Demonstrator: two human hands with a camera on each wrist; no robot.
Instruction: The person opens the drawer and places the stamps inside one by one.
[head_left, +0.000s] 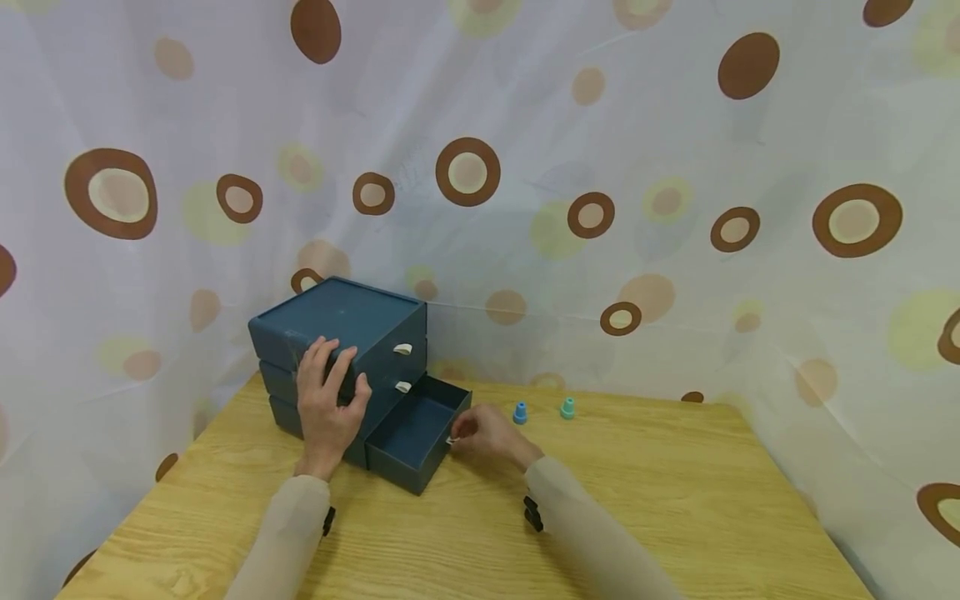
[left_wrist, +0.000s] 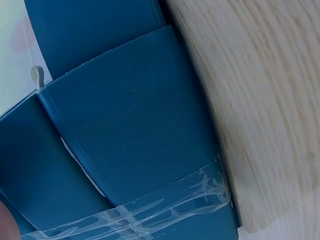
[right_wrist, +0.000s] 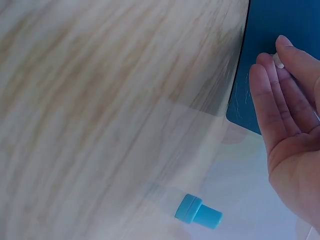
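Observation:
A dark blue cabinet with three stacked drawers stands on the table. Its bottom drawer is pulled out, and the visible inside is bare. My left hand rests against the cabinet's near side and top edge, fingers extended and spread. With thumb and fingers, my right hand pinches the small white pull tab on the bottom drawer's front. The two upper drawers are closed, each showing a white pull tab, such as the top tab.
Behind the right hand stand a small blue stepped peg-like piece and a similar teal piece. Clear tape crosses the cabinet's side. A spotted curtain hangs behind the wooden table.

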